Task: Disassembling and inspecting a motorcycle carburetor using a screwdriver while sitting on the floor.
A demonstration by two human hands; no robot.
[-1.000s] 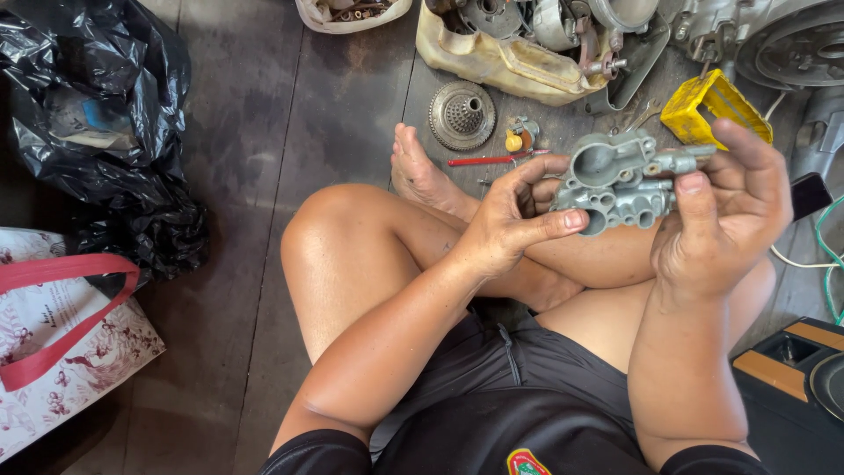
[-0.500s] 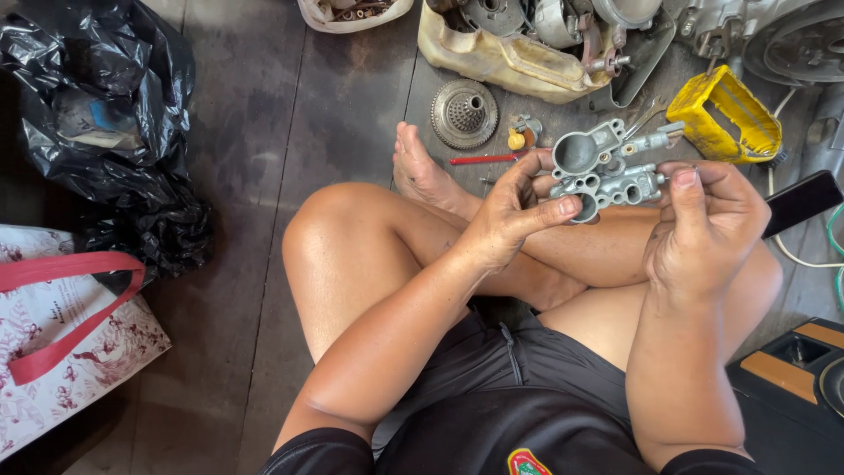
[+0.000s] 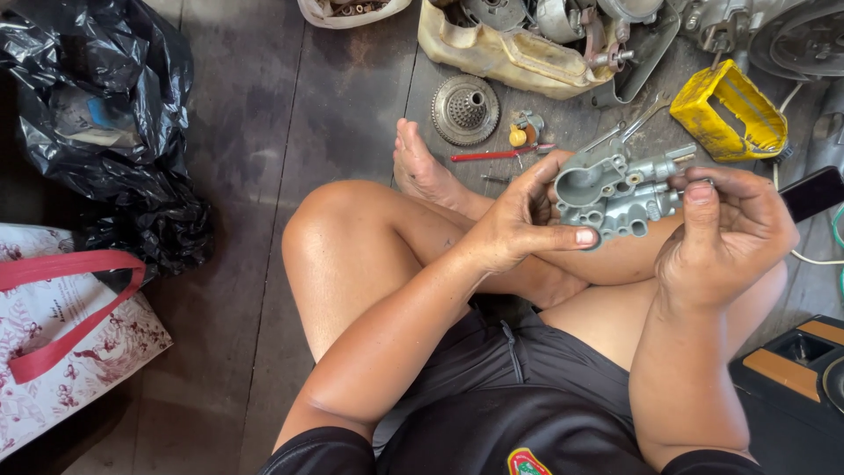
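Hands meet over the crossed legs of a person seated on a dark plank floor [image 3: 290,132], and between them sits a grey cast-metal carburettor body with a round bowl opening and several small ports [image 3: 615,189]. It lies with its long axis running roughly left to right, tilted up a little toward the right, so each end points at a palm. The left hand [image 3: 519,224] cups the bowl end: its thumb lies stretched along the lower edge of the casting and its fingers curl round the far side, clasping it. The right hand [image 3: 730,233] takes the narrower end, thumb pressed on top and fingers folded beneath — whether those fingers pinch a small fitting there or only the casting itself I cannot tell, since the knuckles hide it. Both hands touch the part; neither is nearer than the other, though the left seems to bear more of it. Beyond the bare foot lie a round ribbed metal disc [image 3: 465,109], a thin red-handled tool [image 3: 497,155] and a small yellow cap [image 3: 519,137], well apart from the hands. Farther right sits a worn yellow plastic housing [image 3: 728,110]; at the left edge, a crumpled black plastic bag [image 3: 105,123] and a white patterned tote with red straps [image 3: 61,343].
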